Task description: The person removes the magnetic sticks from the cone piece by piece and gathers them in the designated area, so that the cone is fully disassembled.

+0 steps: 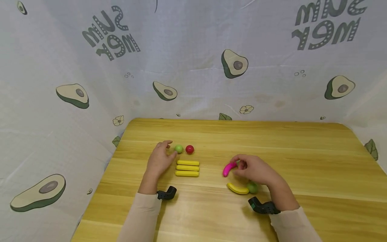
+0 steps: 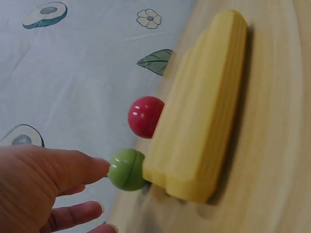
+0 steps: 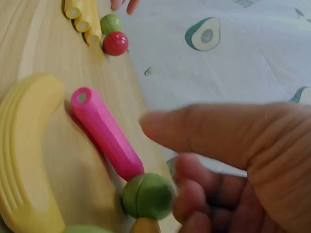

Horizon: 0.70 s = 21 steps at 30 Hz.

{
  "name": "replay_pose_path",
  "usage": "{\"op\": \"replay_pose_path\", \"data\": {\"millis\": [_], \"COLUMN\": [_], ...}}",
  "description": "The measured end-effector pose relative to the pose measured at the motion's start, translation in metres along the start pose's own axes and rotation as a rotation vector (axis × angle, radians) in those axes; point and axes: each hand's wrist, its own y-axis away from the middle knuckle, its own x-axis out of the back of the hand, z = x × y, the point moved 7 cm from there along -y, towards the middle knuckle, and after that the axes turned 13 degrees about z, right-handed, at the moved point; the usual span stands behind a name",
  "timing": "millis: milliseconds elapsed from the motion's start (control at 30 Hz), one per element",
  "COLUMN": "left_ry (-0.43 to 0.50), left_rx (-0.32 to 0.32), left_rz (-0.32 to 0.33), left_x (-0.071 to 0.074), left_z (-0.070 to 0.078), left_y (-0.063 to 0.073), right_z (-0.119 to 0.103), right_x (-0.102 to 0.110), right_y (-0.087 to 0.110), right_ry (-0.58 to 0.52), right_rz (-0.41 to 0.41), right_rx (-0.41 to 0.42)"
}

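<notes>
My left hand (image 1: pixel 159 158) reaches beside a light green ball (image 1: pixel 178 149), its fingers loosely bent; in the left wrist view the thumb tip overlaps the ball's edge. A red ball (image 1: pixel 189 149) sits just right of the green one. My right hand (image 1: pixel 255 169) hovers by a pink curved rod (image 1: pixel 228 169), thumb apart from the loosely curled fingers, nothing held. At the rod's far end is a dark green ball (image 3: pixel 148 196), mostly hidden by my hand in the head view. Nearer me, a yellow curved rod (image 1: pixel 238 189) meets another green ball (image 1: pixel 252 187).
Three straight yellow rods (image 1: pixel 187 168) lie side by side below the green and red balls. An orange-yellow piece (image 3: pixel 145 226) shows beyond the dark green ball. The wooden table (image 1: pixel 272 134) ends at a patterned white curtain (image 1: pixel 193 50).
</notes>
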Motion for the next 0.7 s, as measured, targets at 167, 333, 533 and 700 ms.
{"op": "replay_pose_path", "data": {"millis": [167, 333, 533, 700], "left_ry": [-0.021, 0.013, 0.029, -0.020], "left_rx": [-0.037, -0.129, -0.378, -0.512], "left_rz": [0.071, 0.121, 0.059, -0.150], "left_x": [0.014, 0.021, 0.000, -0.038], "left_z": [0.013, 0.039, 0.091, 0.125], "left_y": [0.002, 0.010, 0.038, 0.070], "right_z": [0.013, 0.020, 0.019, 0.017], "right_x": [0.014, 0.012, 0.009, 0.005], "right_y": [-0.002, -0.002, -0.003, -0.003], "right_ry": [0.157, 0.216, 0.220, 0.175], "right_rz": [0.102, 0.072, 0.072, 0.050], "right_rx": [-0.089, -0.100, -0.056, -0.047]}}
